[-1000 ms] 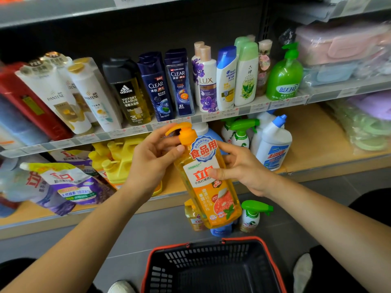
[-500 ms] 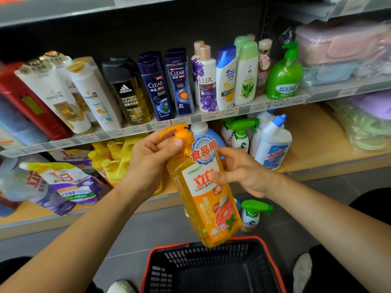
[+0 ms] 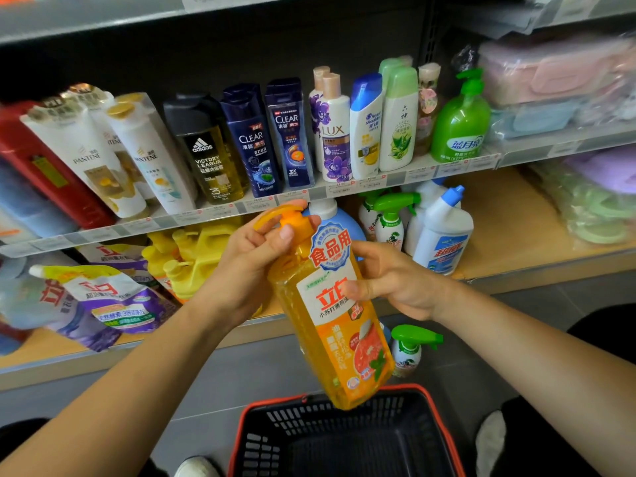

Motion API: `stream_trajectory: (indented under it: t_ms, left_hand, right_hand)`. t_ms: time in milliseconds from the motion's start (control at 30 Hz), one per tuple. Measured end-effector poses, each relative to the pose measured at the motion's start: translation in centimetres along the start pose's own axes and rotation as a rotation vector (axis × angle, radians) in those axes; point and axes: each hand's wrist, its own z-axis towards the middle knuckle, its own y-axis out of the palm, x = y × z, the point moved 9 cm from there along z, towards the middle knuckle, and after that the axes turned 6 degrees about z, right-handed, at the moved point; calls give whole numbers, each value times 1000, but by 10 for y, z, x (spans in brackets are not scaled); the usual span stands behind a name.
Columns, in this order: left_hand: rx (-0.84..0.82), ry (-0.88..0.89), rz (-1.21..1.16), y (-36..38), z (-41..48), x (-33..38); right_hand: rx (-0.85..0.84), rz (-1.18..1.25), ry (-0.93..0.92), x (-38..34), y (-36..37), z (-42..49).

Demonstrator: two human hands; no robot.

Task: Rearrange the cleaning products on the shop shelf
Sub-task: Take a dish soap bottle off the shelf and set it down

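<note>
An orange dish-soap pump bottle (image 3: pixel 339 342) with a red and white label hangs tilted in front of the lower shelf, its base over a basket. My left hand (image 3: pixel 251 263) grips its neck, thumb on the orange pump head (image 3: pixel 287 218). My right hand (image 3: pixel 395 280) holds the bottle's right side, thumb across the label. On the wooden lower shelf (image 3: pixel 509 215) stand yellow jugs (image 3: pixel 192 256), green-trigger spray bottles (image 3: pixel 389 218), white bottles with blue caps (image 3: pixel 444 235) and purple refill pouches (image 3: pixel 103 301).
A black shopping basket with a red rim (image 3: pixel 344 438) sits on the floor below the bottle. Another spray bottle (image 3: pixel 409 349) stands on the floor. The upper shelf holds shampoo bottles (image 3: pixel 247 142) and a green soap pump (image 3: pixel 461 125). Wrapped goods (image 3: pixel 557 74) fill the right bay.
The orange bottle has swung lower and tilted more, its base now over the basket. Both hands stay on it and have shifted slightly down and left.
</note>
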Motion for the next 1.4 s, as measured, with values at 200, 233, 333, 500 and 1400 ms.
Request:
stream_trajectory:
  t_ms: [200, 233, 333, 500, 1400]
  left_hand:
    - [208, 94, 160, -14, -5, 5]
    - [218, 98, 176, -16, -6, 4]
    - [219, 71, 214, -21, -4, -2]
    - [262, -110, 297, -42, -2, -34]
    - [360, 86, 694, -35, -4, -9]
  right_hand:
    - [130, -75, -47, 0, -11, 1]
    - [152, -86, -57, 0, -13, 1]
    - [189, -70, -74, -1, -17, 1]
    - [315, 16, -91, -4, -30, -1]
    - [612, -482, 109, -15, -75, -23]
